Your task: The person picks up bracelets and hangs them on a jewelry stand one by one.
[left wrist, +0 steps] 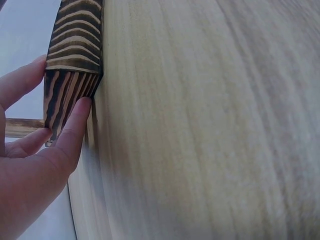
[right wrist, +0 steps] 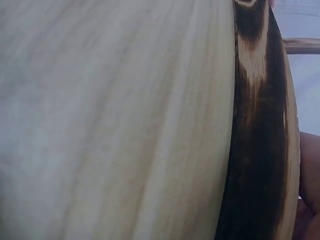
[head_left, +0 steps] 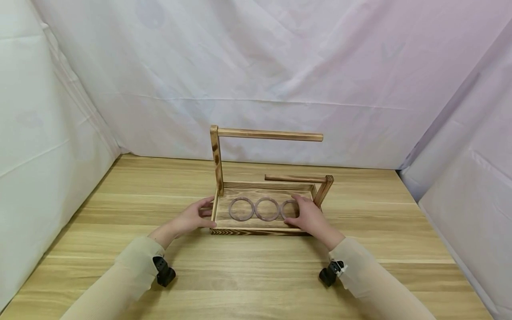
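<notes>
A shallow wooden tray [head_left: 248, 231] with dark grain holds three pale purplish bangles side by side: a left bangle [head_left: 242, 220], a middle bangle [head_left: 267, 219] and a right bangle [head_left: 282, 209]. My left hand [head_left: 192, 220] touches the tray's left end; in the left wrist view its straight fingers [left wrist: 72, 127] rest against the striped end face. Over the right bangle, my right hand [head_left: 310, 218] spans it with thumb and fingers at its near and far edges, hiding part of it. The right wrist view shows mostly the tray's dark front wall [right wrist: 255, 150].
A tall post [head_left: 217, 164] at the tray's left carries a long upper bar [head_left: 272, 134]. From a shorter post [head_left: 323, 191] at the right, a lower bar [head_left: 296, 178] reaches left. Behind the wooden table [head_left: 248, 275] hangs a pale cloth [head_left: 256, 66].
</notes>
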A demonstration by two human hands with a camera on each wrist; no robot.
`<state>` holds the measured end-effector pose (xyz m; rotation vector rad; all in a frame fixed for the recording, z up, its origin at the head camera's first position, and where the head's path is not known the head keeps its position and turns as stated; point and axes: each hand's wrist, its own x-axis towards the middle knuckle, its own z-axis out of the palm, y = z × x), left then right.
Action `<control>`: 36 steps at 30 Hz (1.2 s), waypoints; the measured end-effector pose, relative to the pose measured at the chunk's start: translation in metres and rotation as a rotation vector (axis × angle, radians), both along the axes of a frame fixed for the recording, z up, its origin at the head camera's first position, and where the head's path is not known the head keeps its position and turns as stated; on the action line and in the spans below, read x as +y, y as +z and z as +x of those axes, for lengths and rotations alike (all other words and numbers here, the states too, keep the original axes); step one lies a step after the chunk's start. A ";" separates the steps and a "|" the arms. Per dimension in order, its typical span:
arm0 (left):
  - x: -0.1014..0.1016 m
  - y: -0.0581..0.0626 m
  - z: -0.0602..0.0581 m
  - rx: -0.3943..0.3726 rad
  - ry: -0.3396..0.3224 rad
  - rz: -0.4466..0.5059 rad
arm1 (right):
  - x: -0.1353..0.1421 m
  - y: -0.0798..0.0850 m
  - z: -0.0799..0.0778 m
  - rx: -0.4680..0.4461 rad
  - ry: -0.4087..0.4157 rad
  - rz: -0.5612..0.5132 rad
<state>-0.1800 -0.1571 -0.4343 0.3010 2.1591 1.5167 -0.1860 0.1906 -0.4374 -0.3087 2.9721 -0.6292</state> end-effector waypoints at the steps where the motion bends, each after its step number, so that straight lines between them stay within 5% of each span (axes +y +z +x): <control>1: 0.000 0.000 0.000 -0.002 0.002 -0.002 | 0.000 0.000 0.000 0.001 0.003 0.013; 15: 0.001 0.000 0.000 -0.005 0.008 0.000 | 0.001 0.003 -0.001 0.040 0.067 0.090; 36: 0.000 0.000 0.001 -0.002 -0.002 0.007 | 0.007 0.018 0.008 0.012 0.093 -0.090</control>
